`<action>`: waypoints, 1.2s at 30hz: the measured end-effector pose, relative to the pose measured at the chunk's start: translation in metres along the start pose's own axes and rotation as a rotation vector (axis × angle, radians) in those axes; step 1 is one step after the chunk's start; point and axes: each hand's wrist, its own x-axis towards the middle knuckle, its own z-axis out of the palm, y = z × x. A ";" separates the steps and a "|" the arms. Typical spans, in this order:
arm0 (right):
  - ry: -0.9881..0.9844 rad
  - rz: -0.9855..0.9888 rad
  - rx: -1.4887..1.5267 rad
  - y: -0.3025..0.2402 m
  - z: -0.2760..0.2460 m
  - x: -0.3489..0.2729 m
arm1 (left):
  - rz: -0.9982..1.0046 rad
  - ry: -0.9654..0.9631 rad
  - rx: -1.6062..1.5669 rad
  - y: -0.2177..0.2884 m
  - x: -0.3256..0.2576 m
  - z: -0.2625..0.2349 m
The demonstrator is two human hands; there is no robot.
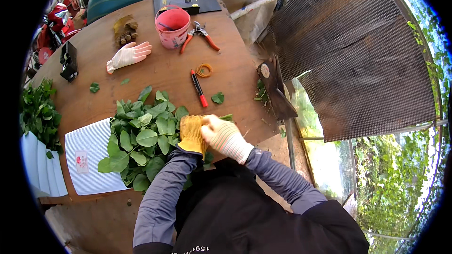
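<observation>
While the left hand (192, 134) appears, in the head view, to close tightly round the stems (227, 117) of the leafy bunch (147, 137), its fingertips are hidden. The right hand (225, 137) lies against it, fingers bent inward; whether they grip anything, I cannot tell. The bunch rests at the near side of the table (162, 75), its leaves partly over the sheet (92, 160).

Risks, as judged: a loosened left grip could let the stems fan out; a hard sideways pull could crease the leaves or buckle the sheet beneath them. The pruner (199, 37) lies with handles spread, a snag hazard to a careless reach.

Materials: broad, oval, smooth leaves; a pale, finely ribbed sheet; yellow, leather-like covering on the left hand, striped knit on the right; a round pink bucket (173, 38); thin looped bands (204, 70); a slim marker (198, 88); brown, worn tabletop.
</observation>
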 end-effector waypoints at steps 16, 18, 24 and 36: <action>-0.518 -0.033 1.074 0.082 -0.011 0.087 | 0.158 0.102 0.053 0.056 -0.015 -0.200; -0.331 -0.260 0.601 0.086 0.016 0.024 | 0.033 0.116 0.079 0.041 0.019 -0.202; -0.118 -0.566 0.024 -0.016 -0.080 -0.070 | -0.208 -0.160 0.240 0.016 0.066 -0.110; 0.337 -0.789 -0.120 -0.083 -0.171 0.041 | 0.058 0.057 0.247 0.069 0.010 -0.062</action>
